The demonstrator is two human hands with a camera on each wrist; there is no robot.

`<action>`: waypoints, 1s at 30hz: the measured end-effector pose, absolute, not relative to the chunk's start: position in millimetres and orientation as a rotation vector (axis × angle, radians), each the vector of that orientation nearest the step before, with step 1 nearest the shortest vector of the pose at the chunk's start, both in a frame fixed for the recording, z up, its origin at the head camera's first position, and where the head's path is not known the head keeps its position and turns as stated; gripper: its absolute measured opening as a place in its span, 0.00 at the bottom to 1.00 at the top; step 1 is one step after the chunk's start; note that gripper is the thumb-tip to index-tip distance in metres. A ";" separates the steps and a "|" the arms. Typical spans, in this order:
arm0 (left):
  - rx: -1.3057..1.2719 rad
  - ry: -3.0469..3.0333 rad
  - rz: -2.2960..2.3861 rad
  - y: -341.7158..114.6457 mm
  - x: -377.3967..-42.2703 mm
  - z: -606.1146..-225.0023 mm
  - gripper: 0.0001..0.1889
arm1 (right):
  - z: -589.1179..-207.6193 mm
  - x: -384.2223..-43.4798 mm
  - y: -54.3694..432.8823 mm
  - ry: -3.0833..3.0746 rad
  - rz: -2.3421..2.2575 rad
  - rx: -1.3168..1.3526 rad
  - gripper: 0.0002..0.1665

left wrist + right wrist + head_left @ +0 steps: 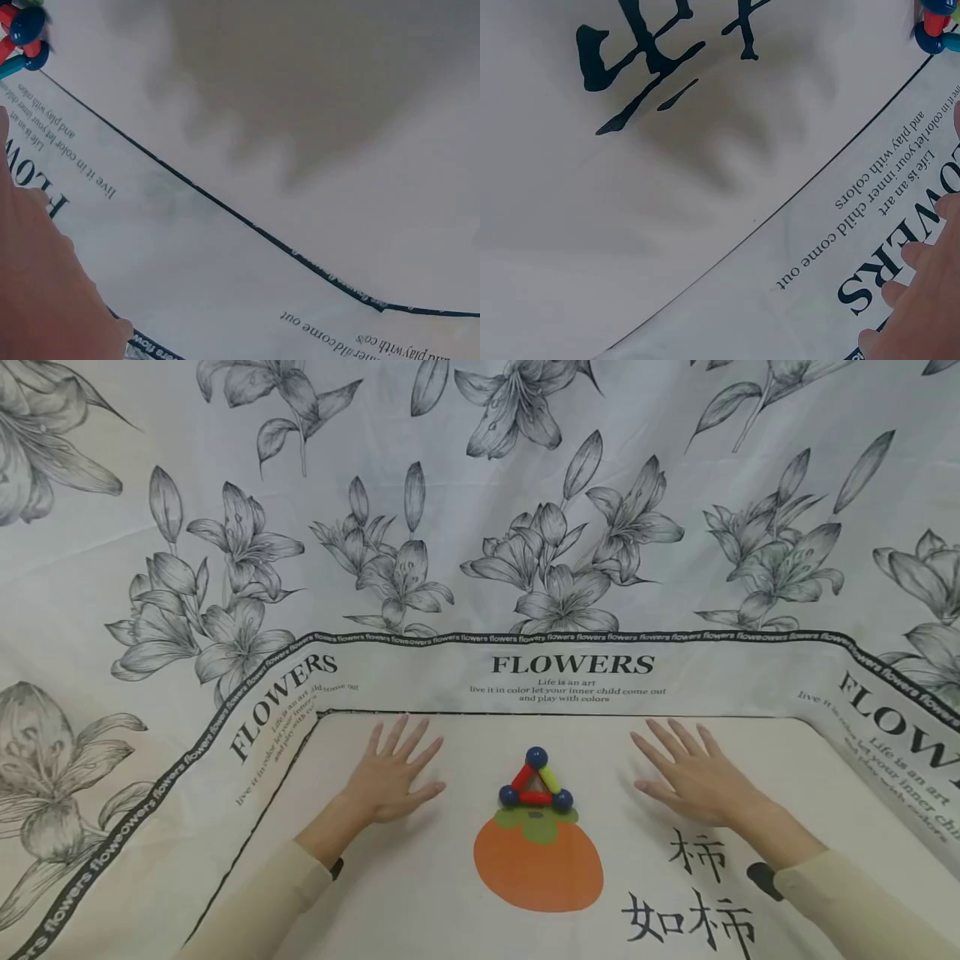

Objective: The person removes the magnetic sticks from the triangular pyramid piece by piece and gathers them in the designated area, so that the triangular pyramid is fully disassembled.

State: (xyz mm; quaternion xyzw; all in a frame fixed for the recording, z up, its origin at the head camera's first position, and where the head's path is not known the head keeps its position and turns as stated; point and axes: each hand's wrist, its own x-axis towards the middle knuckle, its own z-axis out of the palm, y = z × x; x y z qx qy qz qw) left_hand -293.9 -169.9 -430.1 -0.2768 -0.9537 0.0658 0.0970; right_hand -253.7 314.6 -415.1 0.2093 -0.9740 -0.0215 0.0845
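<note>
A triangular frame of magnetic balls and rods [536,797] stands on the table mat, at the top of a printed orange persimmon. Dark blue balls mark its corners, joined by red and yellow-green rods; a teal rod [10,67] also shows in the left wrist view. My left hand [393,777] is to the left of the frame, palm down with fingers spread. To the right, my right hand [686,777] is held the same way. Both hands are apart from the frame and hold nothing. In the right wrist view, part of the frame [932,22] appears at the upper corner.
The pale mat [420,893] carries a persimmon print [537,868] and black brush characters [690,918]. Behind it, a white cloth with grey lilies [562,568] rises, with a black lettered band [480,638] along its lower part. Dark straps show near both sleeves.
</note>
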 end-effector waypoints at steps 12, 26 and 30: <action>-0.852 -2.849 0.189 -150.5 -291.5 -433.4 0.42 | -412.0 -247.6 295.7 -2.881 -0.045 0.694 0.44; -0.886 -2.843 0.168 -121.8 -289.6 -436.5 0.43 | -419.4 -247.1 278.8 -2.885 0.044 0.738 0.45; -0.911 -2.850 0.084 -114.8 -289.0 -438.3 0.43 | -421.2 -247.3 272.6 -2.876 0.099 0.764 0.46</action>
